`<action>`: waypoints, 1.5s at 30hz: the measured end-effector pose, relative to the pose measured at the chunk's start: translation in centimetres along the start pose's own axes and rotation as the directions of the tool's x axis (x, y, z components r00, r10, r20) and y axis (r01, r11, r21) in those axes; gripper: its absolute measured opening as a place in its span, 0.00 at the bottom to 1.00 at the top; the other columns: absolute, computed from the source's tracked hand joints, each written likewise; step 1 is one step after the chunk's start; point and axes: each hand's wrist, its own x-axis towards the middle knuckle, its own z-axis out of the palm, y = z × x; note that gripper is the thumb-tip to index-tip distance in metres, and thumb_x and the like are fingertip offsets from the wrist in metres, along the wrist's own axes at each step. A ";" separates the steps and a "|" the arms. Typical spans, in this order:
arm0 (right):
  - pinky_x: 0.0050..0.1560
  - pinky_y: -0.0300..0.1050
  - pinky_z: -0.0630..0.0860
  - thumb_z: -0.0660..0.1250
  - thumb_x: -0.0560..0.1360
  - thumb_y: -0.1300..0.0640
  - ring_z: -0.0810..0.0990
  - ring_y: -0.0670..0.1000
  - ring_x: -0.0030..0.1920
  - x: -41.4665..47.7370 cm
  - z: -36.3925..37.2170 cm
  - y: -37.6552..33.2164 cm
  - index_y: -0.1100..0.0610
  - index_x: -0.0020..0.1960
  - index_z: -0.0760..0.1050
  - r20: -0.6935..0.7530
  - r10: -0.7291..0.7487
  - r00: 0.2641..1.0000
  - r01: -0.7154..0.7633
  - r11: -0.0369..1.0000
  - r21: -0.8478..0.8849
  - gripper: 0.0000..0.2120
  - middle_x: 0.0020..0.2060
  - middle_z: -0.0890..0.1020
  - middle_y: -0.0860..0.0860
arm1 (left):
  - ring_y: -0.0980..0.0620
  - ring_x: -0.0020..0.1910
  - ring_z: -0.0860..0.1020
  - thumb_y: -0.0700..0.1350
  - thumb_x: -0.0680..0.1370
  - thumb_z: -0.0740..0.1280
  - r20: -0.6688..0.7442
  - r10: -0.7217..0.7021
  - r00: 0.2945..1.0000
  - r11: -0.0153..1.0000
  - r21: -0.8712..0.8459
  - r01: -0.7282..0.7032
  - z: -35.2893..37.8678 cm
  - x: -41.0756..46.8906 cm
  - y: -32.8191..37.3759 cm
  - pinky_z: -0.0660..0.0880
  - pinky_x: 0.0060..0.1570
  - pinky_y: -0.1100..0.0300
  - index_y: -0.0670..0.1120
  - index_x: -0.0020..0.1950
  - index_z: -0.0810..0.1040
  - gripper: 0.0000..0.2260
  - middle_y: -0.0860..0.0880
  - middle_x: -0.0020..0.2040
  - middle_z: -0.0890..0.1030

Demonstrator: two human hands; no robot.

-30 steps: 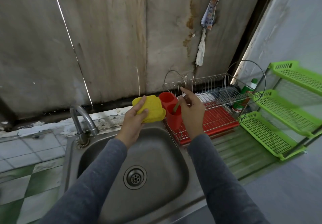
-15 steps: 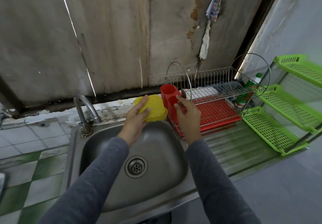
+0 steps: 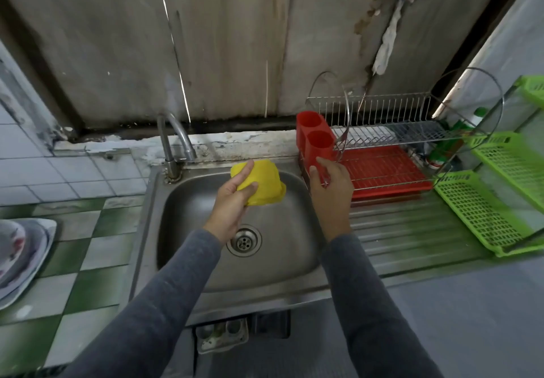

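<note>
The left hand (image 3: 232, 201) has its grip clamped on a smooth yellow bowl (image 3: 266, 185) over the shiny metal sink (image 3: 188, 230). The right hand (image 3: 331, 192) is beside the round red cups (image 3: 316, 142); I cannot tell its grip.

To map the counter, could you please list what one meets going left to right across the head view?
From the left: stacked plates → faucet → yellow object gripped by the left hand → right hand → red drip tray → green shelf rack.
</note>
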 end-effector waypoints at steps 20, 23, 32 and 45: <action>0.52 0.54 0.72 0.59 0.79 0.54 0.78 0.66 0.55 -17.0 15.1 -9.5 0.64 0.53 0.76 0.850 -0.010 0.527 0.343 0.917 -0.202 0.15 0.53 0.80 0.65 | 0.52 0.59 0.78 0.31 0.79 0.64 -0.376 0.017 0.927 0.996 -0.073 -0.048 -21.2 -14.3 0.6 0.80 0.50 0.60 0.52 0.73 0.72 0.25 0.51 0.65 0.76; 0.49 0.53 0.73 0.60 0.78 0.55 0.79 0.64 0.52 -20.8 18.0 -12.9 0.64 0.50 0.77 0.882 -0.039 0.469 0.390 0.905 -0.167 0.13 0.50 0.80 0.63 | 0.55 0.55 0.78 0.31 0.80 0.63 -0.437 0.020 0.899 0.992 -0.102 -0.072 -25.9 -17.7 1.7 0.79 0.42 0.65 0.50 0.74 0.71 0.25 0.50 0.67 0.74; 0.56 0.54 0.76 0.60 0.81 0.54 0.78 0.63 0.59 -30.5 25.0 -21.5 0.63 0.59 0.78 0.938 -0.095 0.332 0.428 0.902 -0.060 0.15 0.57 0.80 0.61 | 0.51 0.60 0.77 0.31 0.79 0.64 -0.575 0.078 0.814 0.986 -0.079 -0.150 -37.9 -26.0 4.2 0.79 0.51 0.61 0.51 0.73 0.73 0.25 0.53 0.64 0.75; 0.56 0.54 0.75 0.61 0.80 0.59 0.79 0.64 0.57 -34.2 37.6 -28.7 0.65 0.58 0.80 0.945 -0.232 0.231 0.413 0.903 0.121 0.13 0.55 0.81 0.64 | 0.54 0.54 0.78 0.31 0.80 0.63 -0.693 0.060 0.719 0.976 -0.110 -0.188 -49.7 -25.0 7.9 0.80 0.45 0.62 0.51 0.74 0.72 0.25 0.52 0.66 0.74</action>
